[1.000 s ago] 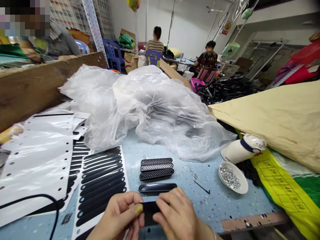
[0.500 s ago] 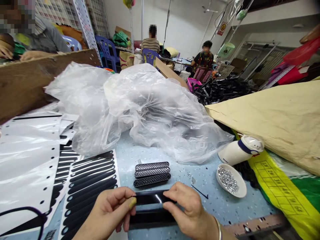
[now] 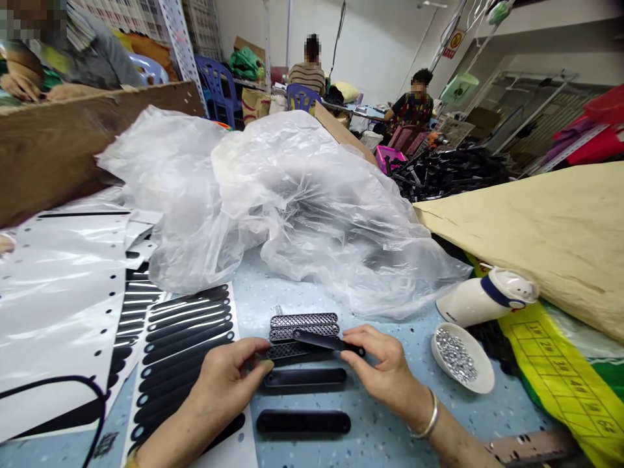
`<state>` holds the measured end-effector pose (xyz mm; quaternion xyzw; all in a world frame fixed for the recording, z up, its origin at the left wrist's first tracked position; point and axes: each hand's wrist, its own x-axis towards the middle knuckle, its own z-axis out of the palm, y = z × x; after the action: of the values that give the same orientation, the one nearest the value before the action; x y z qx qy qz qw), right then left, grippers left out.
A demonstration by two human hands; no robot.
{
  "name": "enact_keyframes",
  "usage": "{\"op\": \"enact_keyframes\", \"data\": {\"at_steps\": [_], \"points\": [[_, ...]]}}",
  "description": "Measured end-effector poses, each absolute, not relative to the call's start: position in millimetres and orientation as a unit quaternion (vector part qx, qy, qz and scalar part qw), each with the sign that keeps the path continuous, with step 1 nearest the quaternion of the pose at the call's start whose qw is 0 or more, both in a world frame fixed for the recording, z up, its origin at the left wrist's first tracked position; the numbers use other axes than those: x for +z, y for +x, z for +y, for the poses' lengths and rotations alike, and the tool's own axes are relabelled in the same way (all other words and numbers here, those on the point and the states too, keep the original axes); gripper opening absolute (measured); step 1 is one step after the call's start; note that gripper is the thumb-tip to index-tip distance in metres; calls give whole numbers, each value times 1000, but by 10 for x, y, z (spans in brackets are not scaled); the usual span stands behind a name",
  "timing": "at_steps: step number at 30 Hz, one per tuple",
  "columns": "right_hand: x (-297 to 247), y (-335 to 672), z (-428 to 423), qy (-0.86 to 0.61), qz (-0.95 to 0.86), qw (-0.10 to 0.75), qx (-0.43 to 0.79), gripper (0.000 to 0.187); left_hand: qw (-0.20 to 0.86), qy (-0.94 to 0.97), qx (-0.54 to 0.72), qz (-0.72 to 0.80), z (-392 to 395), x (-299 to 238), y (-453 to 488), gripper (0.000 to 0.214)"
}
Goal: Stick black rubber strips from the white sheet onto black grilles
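Note:
My right hand [image 3: 383, 361] pinches the right end of a thin black strip [image 3: 316, 339] with rounded ends, which lies slantwise over a row of black textured bars [image 3: 303, 320]. My left hand [image 3: 234, 380] has thumb and forefinger around the left end of the nearest textured bar [image 3: 287, 351]. Closer to me, two smooth black bars, an upper one [image 3: 306, 378] and a lower one [image 3: 303, 422], lie crosswise on the speckled blue table [image 3: 375, 422]. Beside my left forearm is a white sheet [image 3: 233, 351] bearing several black strips [image 3: 188, 335].
Crumpled clear plastic [image 3: 302, 188] covers the table's back. At right are a white bowl [image 3: 485, 383] of small metal pieces [image 3: 455, 354] and a white bottle [image 3: 472, 302] lying tilted. More sheets [image 3: 63, 279] lie at left by a wooden board [image 3: 97, 130]. Several people sit beyond.
My hands have moved apart and up from the smooth bar they were both holding. The thin strip is now at the textured bars in my right hand. The view has shifted slightly.

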<state>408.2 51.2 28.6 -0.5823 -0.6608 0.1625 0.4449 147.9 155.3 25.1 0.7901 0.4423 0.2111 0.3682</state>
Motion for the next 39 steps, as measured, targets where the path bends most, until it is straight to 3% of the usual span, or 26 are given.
{"op": "enact_keyframes", "data": {"at_steps": [39], "points": [[224, 3941, 598, -540, -745, 344, 190, 19, 423, 773, 200, 429, 1463, 282, 1513, 20]]}}
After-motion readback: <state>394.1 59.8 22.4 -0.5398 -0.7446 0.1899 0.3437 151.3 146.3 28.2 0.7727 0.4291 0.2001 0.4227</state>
